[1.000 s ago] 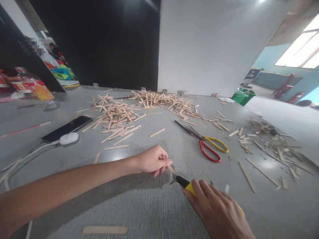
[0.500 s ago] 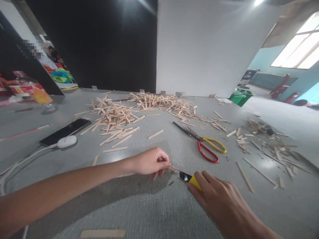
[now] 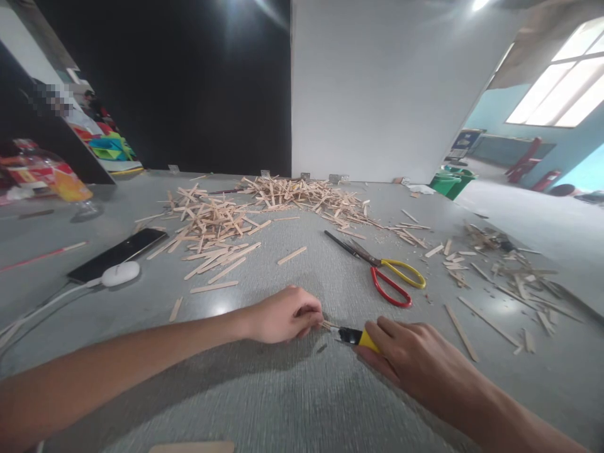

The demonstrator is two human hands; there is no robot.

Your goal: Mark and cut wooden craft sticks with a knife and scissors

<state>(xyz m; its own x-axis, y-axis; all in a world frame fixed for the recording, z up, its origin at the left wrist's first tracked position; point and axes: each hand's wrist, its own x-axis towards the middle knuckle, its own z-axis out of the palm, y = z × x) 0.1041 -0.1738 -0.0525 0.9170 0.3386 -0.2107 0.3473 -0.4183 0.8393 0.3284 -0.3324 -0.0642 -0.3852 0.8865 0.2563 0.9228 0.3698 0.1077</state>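
My left hand (image 3: 287, 316) is closed, pinching a small wooden stick (image 3: 326, 324) whose end sticks out past the fingertips. My right hand (image 3: 408, 347) wraps around the yellow handle of what looks like a utility knife (image 3: 369, 341) with a black front. The knife's thin metal tip points left and meets the stick's end, though the exact contact is too small to make out. A small dark sliver (image 3: 321, 348) lies on the table below. Scissors (image 3: 377, 261) with one yellow and one red handle lie behind my right hand.
Piles of wooden sticks (image 3: 212, 220) cover the back of the grey table (image 3: 264, 402). Offcuts (image 3: 523, 283) are scattered at the right. On the left are a phone (image 3: 117, 255), a white cabled device (image 3: 121, 274) and a bottle (image 3: 61, 179). A black-and-white panel (image 3: 358, 88) stands behind.
My left hand has dropped slightly, its fingers curled lower around the stick. The knife stays at the stick's end in my right hand. The whole view has shifted a little.
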